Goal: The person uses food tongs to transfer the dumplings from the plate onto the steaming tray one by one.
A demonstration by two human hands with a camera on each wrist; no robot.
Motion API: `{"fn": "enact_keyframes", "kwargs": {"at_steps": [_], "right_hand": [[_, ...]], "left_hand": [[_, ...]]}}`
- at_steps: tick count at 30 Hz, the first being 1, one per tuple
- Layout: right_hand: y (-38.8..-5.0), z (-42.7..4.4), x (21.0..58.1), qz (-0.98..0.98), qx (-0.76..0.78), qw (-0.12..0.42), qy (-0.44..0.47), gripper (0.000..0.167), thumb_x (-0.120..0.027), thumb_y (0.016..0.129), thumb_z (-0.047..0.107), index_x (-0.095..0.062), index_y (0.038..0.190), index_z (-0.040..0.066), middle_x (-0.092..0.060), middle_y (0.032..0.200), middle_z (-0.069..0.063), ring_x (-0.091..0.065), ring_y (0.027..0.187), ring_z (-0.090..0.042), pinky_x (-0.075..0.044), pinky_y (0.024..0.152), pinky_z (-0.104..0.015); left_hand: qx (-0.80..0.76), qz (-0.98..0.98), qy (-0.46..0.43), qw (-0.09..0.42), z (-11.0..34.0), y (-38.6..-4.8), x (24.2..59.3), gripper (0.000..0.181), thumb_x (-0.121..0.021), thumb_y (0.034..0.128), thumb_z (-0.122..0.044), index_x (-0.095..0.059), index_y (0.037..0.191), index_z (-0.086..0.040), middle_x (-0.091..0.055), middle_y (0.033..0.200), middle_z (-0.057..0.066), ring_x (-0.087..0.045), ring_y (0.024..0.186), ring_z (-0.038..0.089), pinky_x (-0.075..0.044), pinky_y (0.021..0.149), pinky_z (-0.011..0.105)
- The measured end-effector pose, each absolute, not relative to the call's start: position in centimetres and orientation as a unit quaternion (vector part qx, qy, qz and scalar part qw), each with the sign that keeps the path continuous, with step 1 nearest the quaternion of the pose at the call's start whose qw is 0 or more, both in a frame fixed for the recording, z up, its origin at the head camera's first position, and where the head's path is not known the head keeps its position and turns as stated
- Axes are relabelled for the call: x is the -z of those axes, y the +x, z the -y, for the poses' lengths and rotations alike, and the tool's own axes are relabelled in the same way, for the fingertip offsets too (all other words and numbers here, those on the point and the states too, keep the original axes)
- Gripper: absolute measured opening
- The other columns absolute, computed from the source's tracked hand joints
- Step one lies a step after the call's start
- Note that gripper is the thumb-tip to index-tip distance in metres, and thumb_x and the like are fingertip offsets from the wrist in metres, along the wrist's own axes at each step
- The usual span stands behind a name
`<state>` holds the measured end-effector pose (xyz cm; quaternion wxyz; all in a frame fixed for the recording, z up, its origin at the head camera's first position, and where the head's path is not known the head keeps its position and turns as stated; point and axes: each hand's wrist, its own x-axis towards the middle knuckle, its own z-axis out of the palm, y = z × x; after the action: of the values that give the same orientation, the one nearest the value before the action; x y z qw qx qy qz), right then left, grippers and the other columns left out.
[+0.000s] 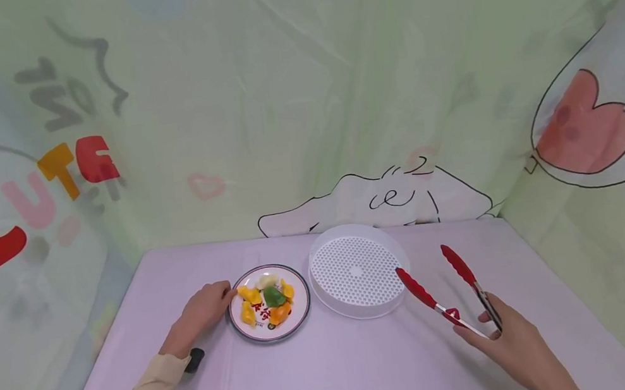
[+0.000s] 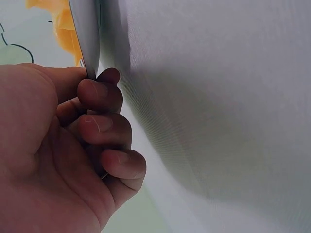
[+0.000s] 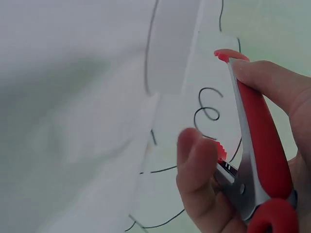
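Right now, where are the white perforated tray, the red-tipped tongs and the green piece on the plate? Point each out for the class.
White perforated tray [image 1: 350,280], head view: holed surface.
Red-tipped tongs [image 1: 424,296], head view: tip nearer the tray.
Green piece [image 1: 274,297], head view: its middle.

Thin green cloth [image 1: 290,95] hangs like walls around the light purple tabletop [image 1: 331,371]. Past the left edge, big letters [image 1: 36,218] say CUTE. A white drawing [image 1: 342,208] with black lines peeks over the far edge. Past the right edge is a big pink heart [image 1: 583,131].

head looks forward-down; wrist views close, left sharing plate [image 1: 300,306]
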<state>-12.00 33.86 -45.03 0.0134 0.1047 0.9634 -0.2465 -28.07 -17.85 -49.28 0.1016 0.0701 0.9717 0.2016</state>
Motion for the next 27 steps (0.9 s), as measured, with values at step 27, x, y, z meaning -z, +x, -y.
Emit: {"fn": "enact_keyframes", "kwargs": {"at_steps": [27], "right_hand": [[-15.2,-25.2,42.2,-0.964,0.266,0.011,-0.011,0.101,-0.079,0.078,0.06,-0.036,0.15,0.004,-0.06,0.119,-0.013,-0.052,0.074,-0.015,-0.046,0.054,-0.024]], "left_hand": [[-0.21,-0.969,0.06,0.113,18.0,-28.5,49.7,0.025,-0.055,0.1041,-0.026,-0.063,0.105,-0.003,-0.056,0.078,0.005,-0.052,0.071,0.019,-0.043,0.065,0.029]]}}
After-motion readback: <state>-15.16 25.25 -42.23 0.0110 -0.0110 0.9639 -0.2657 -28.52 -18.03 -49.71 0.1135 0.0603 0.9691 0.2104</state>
